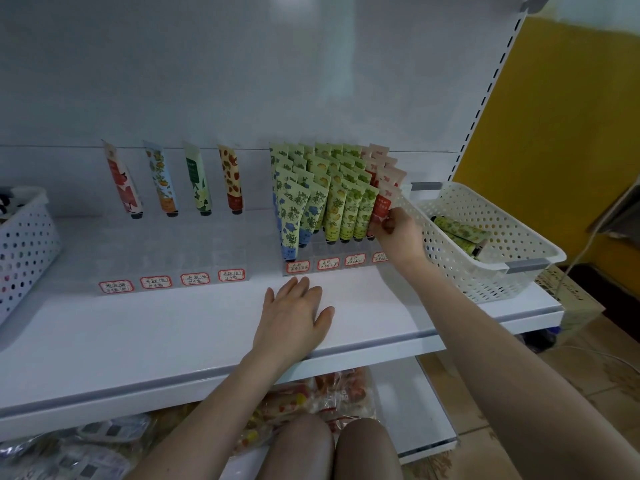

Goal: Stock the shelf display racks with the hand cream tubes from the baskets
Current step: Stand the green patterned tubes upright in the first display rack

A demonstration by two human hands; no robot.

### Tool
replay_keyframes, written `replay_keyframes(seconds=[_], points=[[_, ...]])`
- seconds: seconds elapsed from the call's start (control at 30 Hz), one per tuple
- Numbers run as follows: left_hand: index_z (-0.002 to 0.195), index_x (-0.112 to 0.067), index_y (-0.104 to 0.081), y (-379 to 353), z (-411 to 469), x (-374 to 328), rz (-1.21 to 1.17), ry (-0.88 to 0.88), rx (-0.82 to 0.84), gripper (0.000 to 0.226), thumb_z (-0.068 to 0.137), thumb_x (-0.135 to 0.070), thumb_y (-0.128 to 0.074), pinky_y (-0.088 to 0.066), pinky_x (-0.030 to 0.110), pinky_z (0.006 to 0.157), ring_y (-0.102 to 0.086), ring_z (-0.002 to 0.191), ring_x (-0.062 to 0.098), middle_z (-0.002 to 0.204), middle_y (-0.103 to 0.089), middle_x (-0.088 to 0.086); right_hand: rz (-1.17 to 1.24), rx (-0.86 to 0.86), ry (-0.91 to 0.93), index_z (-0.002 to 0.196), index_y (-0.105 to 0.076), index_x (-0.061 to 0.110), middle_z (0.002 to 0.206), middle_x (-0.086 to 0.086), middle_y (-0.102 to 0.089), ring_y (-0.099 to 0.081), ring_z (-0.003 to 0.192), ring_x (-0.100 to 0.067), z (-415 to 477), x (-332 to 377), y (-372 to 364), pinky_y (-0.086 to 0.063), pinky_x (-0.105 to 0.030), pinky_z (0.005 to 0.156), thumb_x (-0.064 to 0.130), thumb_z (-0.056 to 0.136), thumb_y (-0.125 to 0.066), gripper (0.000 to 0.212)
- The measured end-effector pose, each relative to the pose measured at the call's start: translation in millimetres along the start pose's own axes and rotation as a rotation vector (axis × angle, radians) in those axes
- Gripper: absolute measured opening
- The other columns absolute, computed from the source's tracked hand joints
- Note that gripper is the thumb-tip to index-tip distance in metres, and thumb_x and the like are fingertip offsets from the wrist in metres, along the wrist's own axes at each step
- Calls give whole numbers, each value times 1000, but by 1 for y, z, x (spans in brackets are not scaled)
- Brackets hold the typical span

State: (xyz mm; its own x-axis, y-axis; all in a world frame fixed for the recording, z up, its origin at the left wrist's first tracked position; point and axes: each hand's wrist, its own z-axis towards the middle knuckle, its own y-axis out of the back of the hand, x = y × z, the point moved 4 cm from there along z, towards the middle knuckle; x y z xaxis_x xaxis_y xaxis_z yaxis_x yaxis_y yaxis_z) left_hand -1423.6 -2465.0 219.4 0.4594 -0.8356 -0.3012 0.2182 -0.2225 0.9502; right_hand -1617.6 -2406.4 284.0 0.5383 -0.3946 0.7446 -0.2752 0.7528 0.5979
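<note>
A clear display rack (327, 263) on the white shelf (194, 327) holds several rows of hand cream tubes: blue-flower, yellow, green and red ones. My right hand (398, 230) pinches the front red tube (382, 206) in the rack's rightmost lane. My left hand (294, 306) lies flat and open on the shelf just in front of the rack. The white perforated basket (512, 244) to the right holds a few green tubes (460, 233). A second clear rack (173, 271) on the left carries one tube in each of its lanes.
Another white perforated basket (24, 244) stands at the shelf's left end. Packaged goods (311, 400) lie on the lower shelf under my arms. My knees (332, 448) show at the bottom. A yellow wall (561, 133) and a cardboard box (571, 299) are on the right.
</note>
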Motion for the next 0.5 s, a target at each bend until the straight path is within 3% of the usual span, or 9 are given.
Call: replay_keyframes(seconds=[0.2, 0.4, 0.5], points=[[124, -19, -49, 0, 1, 0, 10, -4, -23, 41, 96, -44, -32, -24, 45, 111, -28, 136, 20, 141, -41, 1, -10, 1, -31, 108, -55, -4, 101, -19, -66, -61, 92, -32, 0, 0, 0, -45, -33, 73, 14, 91, -55, 25], [119, -18, -52, -1, 0, 0, -8, -19, -28, 39, 96, -43, -33, -26, 45, 109, -30, 135, 21, 138, -44, 2, -37, 0, -31, 106, -56, -4, 97, -17, -67, -60, 84, -29, -4, 1, 1, -39, -26, 66, 19, 93, -53, 27], [111, -14, -56, 2, -1, -1, -55, -30, -49, 34, 97, -38, -37, -29, 43, 106, -38, 129, 24, 131, -51, 2, -103, 2, -21, 96, -57, -3, 84, -10, -60, -54, 74, -24, -10, 4, 5, -37, -27, 64, 19, 94, -52, 23]])
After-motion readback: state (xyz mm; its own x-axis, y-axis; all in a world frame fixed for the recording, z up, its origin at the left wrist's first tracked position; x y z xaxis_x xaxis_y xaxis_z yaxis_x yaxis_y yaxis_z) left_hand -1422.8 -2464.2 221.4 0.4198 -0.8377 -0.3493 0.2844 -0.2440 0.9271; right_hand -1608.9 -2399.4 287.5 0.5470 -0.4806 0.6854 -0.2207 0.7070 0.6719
